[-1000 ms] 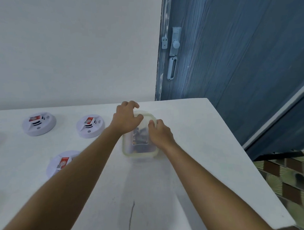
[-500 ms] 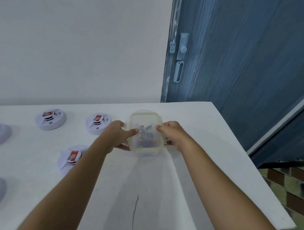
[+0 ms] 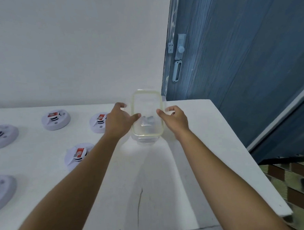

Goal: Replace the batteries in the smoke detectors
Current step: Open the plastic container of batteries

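A clear plastic container (image 3: 147, 133) with a yellowish-rimmed lid (image 3: 146, 102) is held above the white table (image 3: 194, 156), tilted toward me. My left hand (image 3: 118, 121) grips its left side and my right hand (image 3: 174, 118) grips its right side, thumbs on the lid. Small dark batteries (image 3: 148, 121) show blurred through the plastic. Several white round smoke detectors lie on the table to the left, among them one (image 3: 56, 119) at the back, one (image 3: 99, 122) beside my left hand and one (image 3: 78, 155) partly behind my left forearm.
The table's right edge (image 3: 238, 145) runs beside a blue door (image 3: 242, 56) with a pale latch (image 3: 179, 49). A white wall stands behind the table. A thin dark crack (image 3: 139, 204) marks the tabletop near me. Patterned floor tiles (image 3: 294, 186) lie at the lower right.
Both hands took hold of the container where it sat on the table and lifted it, tilting the lid toward me. The view shifted right and down.
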Motion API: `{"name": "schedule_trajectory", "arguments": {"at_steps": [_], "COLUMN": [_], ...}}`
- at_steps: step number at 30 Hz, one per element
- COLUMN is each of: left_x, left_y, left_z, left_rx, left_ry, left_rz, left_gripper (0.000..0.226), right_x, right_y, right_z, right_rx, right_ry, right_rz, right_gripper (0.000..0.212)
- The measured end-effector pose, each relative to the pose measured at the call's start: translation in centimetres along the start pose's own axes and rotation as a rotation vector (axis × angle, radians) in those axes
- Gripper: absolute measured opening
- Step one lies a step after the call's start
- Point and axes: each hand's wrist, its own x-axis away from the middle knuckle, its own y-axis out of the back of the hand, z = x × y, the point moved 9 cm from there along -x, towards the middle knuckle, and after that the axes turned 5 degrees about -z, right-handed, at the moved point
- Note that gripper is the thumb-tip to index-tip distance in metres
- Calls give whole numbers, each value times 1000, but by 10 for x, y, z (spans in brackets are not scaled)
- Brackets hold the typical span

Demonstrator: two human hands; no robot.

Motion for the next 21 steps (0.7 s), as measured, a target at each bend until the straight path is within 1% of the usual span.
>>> {"name": "schedule_trajectory", "arguments": {"at_steps": [2,4,5,6,8,9,10,12,14,16,18,19,21], "left_x": [13,27,33,40,51,56,61,70,78,83,86,89,96], "left_y": [12,19,22,25,28,28,28,23,13,7,4,2,-1], "left_z": [-10,-17,-17,-16,-8,-4,1,14,26,37,45,49,57], "left_rx": [65,140,212,305,476,525,542,489,362,267,226,223,216], "left_ry": [-45,-76,-65,-33,73,127,182,279,296,261,249,258,322], "left_rz": [-17,28,60,93,143,154,163,211,307,354,360,362,373], "left_gripper": [39,22,17,18,30,35,40,44,41,32,25,26,41], "right_x": [12,26,33,39,49,54,58,65,69,73,76,79,82], "right_y": [11,22,27,29,34,37,39,39,38,33,27,24,18], "right_z": [12,17,18,17,15,13,8,-4,-20,-36,-51,-58,-71], "right_rx": [-41,-93,-133,-176,-264,-314,-366,-470,-485,-437,-340,-283,-181], "right_ry": [94,140,142,142,121,87,43,-68,-153,-194,-218,-237,-277], "right_rz": [-10,16,40,73,125,139,153,166,152,156,188,213,256], "right_gripper": [38,34,30,26,13,5,8,19,23,25,22,22,33]}}
